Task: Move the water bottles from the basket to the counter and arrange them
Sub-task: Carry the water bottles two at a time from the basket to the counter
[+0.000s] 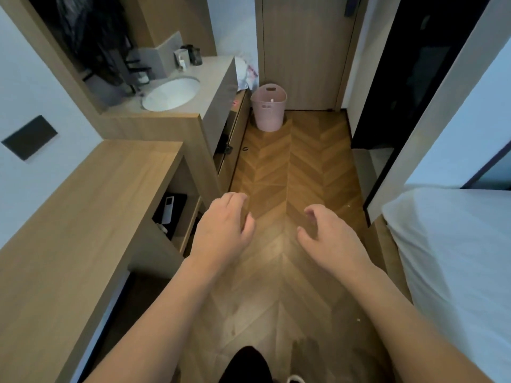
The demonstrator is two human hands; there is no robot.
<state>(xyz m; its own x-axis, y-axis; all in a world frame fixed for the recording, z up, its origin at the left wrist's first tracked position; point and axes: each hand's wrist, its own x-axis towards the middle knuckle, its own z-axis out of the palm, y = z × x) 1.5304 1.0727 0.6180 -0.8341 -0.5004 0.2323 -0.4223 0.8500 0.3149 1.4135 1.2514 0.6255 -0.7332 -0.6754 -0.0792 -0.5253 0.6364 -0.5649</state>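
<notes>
Ahead, both hands, left hand (221, 228) and right hand (329, 239), hover empty, fingers loosely curled; pink basket (268, 106) stands well apart.

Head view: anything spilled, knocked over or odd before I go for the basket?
Nothing spilled or toppled. The pink basket stands upright on the floor by the door, beside the sink counter. A small dark ring lies loose on the floor.

basket (268, 107) on floor (290, 172), far ahead | counter (210, 76) left of it | bed (456, 244) right
</notes>
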